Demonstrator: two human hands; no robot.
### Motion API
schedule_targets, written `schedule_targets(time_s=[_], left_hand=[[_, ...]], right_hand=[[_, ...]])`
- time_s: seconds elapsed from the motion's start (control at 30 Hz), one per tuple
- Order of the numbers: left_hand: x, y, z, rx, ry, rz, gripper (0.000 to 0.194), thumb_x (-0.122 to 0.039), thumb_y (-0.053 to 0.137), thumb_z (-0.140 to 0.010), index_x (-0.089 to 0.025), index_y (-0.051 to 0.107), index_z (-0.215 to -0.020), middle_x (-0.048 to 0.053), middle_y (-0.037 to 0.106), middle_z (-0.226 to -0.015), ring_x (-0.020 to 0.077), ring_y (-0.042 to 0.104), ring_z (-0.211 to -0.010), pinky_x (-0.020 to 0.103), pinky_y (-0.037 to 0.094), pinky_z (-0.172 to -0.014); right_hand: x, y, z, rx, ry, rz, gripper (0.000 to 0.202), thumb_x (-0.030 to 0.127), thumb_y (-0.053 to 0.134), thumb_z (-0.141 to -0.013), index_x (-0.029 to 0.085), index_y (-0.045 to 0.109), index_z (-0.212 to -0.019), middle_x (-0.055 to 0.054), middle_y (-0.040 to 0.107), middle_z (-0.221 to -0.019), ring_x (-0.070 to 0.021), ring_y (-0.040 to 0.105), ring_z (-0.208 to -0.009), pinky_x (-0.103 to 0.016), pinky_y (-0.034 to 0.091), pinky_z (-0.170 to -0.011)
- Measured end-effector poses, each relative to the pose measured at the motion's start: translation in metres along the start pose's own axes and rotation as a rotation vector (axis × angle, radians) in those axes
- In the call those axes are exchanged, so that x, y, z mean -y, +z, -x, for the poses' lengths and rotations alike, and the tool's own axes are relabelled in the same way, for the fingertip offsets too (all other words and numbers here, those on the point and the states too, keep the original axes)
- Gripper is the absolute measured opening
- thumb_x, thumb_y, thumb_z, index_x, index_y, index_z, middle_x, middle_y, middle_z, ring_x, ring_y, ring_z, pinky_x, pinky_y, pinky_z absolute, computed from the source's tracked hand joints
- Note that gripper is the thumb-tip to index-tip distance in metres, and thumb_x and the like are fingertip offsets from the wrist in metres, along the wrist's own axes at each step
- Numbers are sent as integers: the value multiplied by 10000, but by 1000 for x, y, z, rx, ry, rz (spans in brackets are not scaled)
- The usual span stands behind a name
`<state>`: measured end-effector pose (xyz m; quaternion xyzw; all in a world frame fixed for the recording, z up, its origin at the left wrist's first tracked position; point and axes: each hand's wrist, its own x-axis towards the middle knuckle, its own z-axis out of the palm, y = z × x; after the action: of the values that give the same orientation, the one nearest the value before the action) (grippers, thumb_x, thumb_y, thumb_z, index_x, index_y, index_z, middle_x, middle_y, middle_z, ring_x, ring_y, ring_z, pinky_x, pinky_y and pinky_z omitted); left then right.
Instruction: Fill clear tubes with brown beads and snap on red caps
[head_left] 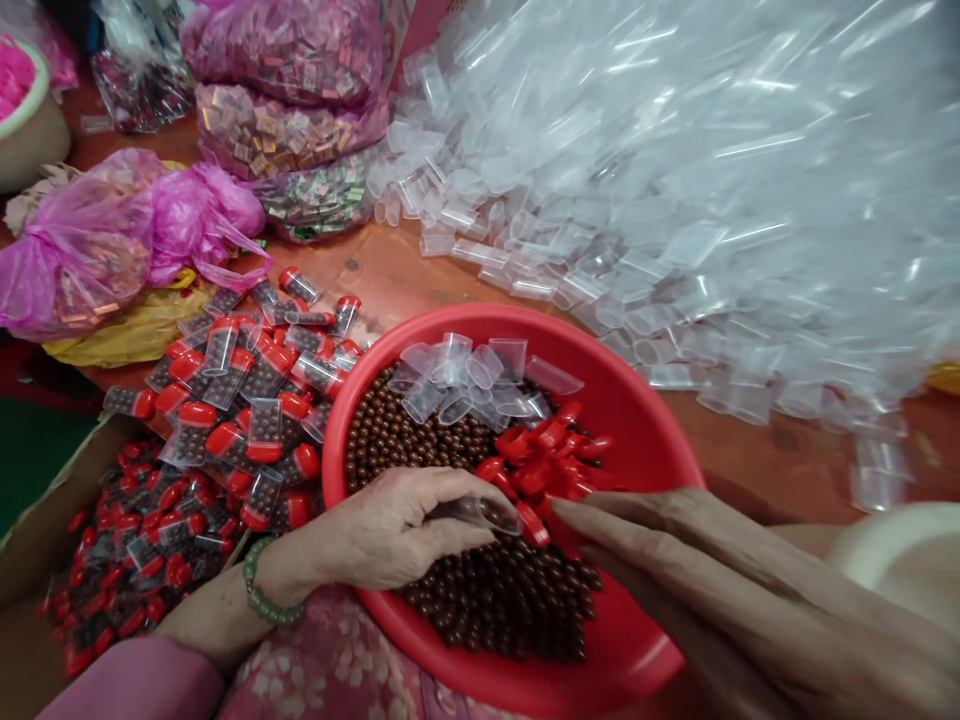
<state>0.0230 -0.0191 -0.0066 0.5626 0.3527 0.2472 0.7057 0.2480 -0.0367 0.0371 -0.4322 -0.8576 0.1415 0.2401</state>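
My left hand point(394, 525) holds a clear plastic tube point(480, 508) on its side, its open end facing right, with brown balls visible inside. My right hand point(660, 540) is to the right, blurred, its fingers stretched out beside the red caps point(544, 455). Both hands are over a large red basin point(649, 430). Brown balls point(502, 595) fill the basin's lower and left parts. Empty clear tubes point(457, 380) are heaped at its back, on the balls. A green bead bracelet point(268, 590) circles my left wrist.
Filled, red-capped tubes point(262, 425) are piled left of the basin, with more in a box point(60, 480) at lower left. A huge heap of empty tubes point(675, 200) covers the back right. Pink bags point(292, 50) stand at back left. A pale container point(911, 560) is at right.
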Motion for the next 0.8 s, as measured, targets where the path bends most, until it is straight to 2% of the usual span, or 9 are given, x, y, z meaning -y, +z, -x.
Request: schedule_targets(time_s=[0.1, 0.2, 0.27, 0.37, 0.53, 0.7, 0.8], left_hand=[[2, 0, 0, 36, -19, 84, 251, -212, 538, -885, -174, 658, -1103, 16, 610, -869, 118, 522, -753, 244, 438, -744], [4, 2, 0, 23, -47, 193, 264, -189, 549, -861, -177, 656, -1103, -2, 572, -799, 112, 503, -724, 237, 424, -709], [4, 3, -1, 7, -39, 230, 249, -174, 556, -848, -172, 666, -1071, -15, 549, -761, 106, 477, -703, 233, 406, -696], [4, 4, 0, -7, -21, 271, 213, -182, 551, -852, -156, 664, -1031, -14, 537, -772, 105, 455, -706, 233, 391, -693], [5, 4, 1, -7, -13, 228, 135, -181, 544, -863, -148, 638, -954, -14, 533, -770, 109, 467, -715, 235, 408, -713], [8, 5, 2, -7, 11, 151, 161, -212, 525, -890, -146, 615, -1006, 11, 572, -849, 138, 516, -807, 265, 445, -786], [9, 5, 2, -45, 40, 69, 182, -219, 510, -899, -145, 590, -1045, 37, 604, -943, 163, 546, -887, 298, 451, -849]], right_hand=[[1, 1, -6, -35, 11, -70, 313, 163, 520, -940, 271, 652, -1203, -42, 705, -1067, -182, 690, -911, -248, 582, -707], [11, 14, -13, -235, 111, -192, 432, 90, 631, -862, 309, 645, -1235, 2, 728, -1016, -168, 701, -867, -255, 597, -747], [21, 26, -14, -303, 143, -276, 460, 67, 651, -840, 308, 648, -1232, 6, 731, -992, -166, 702, -834, -273, 606, -736], [29, 40, -14, -321, 139, -306, 424, 57, 652, -834, 282, 661, -1193, -10, 732, -976, -172, 697, -817, -302, 608, -715], [29, 51, -13, -340, 174, -327, 377, 66, 669, -823, 276, 672, -1136, -7, 729, -949, -173, 687, -835, -330, 598, -737], [36, 65, -15, -470, 258, -387, 367, 53, 678, -812, 276, 677, -1104, 17, 725, -895, -150, 692, -810, -299, 602, -721], [38, 74, -16, -493, 288, -368, 309, 59, 682, -813, 258, 686, -1049, 15, 725, -874, -149, 697, -791, -308, 605, -736]])
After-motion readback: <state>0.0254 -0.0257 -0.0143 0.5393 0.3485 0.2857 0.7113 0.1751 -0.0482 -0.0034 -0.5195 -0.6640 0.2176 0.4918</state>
